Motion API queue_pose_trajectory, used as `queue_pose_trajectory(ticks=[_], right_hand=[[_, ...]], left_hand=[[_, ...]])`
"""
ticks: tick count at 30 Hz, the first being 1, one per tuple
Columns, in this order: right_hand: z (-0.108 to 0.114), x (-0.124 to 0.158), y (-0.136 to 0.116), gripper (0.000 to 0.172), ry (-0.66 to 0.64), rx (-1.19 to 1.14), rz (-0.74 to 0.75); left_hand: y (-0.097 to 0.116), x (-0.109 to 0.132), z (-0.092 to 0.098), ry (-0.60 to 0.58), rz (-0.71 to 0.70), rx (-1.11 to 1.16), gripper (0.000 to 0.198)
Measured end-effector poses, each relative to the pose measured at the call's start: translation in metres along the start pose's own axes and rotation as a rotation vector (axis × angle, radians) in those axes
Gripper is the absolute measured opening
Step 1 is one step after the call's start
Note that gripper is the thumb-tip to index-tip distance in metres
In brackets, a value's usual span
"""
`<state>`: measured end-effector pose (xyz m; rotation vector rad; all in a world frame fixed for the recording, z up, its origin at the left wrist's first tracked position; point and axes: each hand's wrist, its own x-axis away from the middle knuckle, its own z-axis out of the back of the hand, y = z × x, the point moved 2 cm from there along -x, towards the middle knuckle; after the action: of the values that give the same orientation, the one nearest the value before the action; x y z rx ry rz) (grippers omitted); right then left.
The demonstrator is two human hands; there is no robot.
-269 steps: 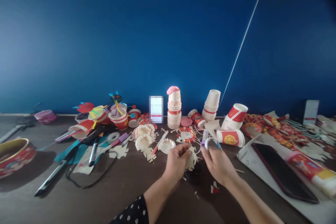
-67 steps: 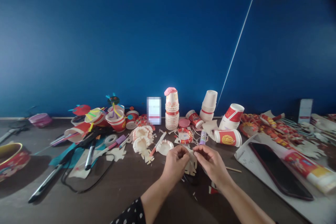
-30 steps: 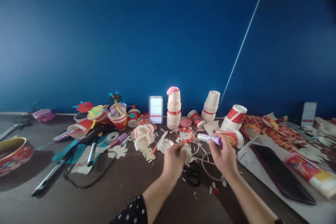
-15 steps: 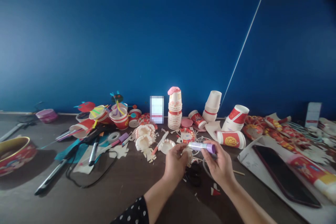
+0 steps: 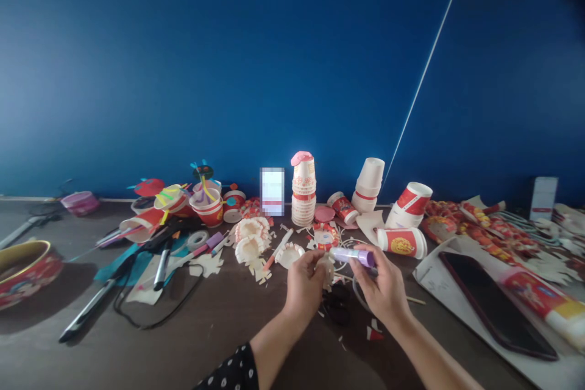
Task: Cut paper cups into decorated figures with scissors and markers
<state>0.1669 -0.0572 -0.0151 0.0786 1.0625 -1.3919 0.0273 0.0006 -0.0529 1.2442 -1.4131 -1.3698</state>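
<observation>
My right hand (image 5: 384, 286) grips a purple glue stick (image 5: 351, 255), held nearly level with its tip toward the left. My left hand (image 5: 305, 285) pinches a small cream paper cut-out (image 5: 327, 272), partly hidden by the fingers. The glue stick's tip meets or nearly meets the cut-out; exact contact is unclear. Just beyond the hands lie a white paper ring (image 5: 290, 253) and a red-and-white paper ring (image 5: 323, 235). Under the hands sits a black coiled cable (image 5: 337, 304).
Stacked paper cups (image 5: 303, 195) stand behind, with more white cups (image 5: 368, 186) to their right. A dark phone (image 5: 496, 308) lies at right. On the left are a straightening-iron-like tool (image 5: 91, 311), decorated cups (image 5: 208, 210) and a large tape roll (image 5: 27, 271).
The glue stick has tilted slightly and shifted a little against the cut-out. Both hands stay almost in place; the whole view has moved a touch.
</observation>
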Motion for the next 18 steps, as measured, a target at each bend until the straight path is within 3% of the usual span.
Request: queue_pose_trajectory(ticks=[7, 18], right_hand=[[0.0, -0.002, 0.006, 0.021, 0.081, 0.05, -0.037], [-0.003, 0.003, -0.004, 0.022, -0.031, -0.009, 0.08]], left_hand=[[0.002, 0.0, 0.002, 0.011, -0.018, -0.024, 0.023], [0.002, 0.002, -0.003, 0.011, 0.032, 0.084, 0.024]])
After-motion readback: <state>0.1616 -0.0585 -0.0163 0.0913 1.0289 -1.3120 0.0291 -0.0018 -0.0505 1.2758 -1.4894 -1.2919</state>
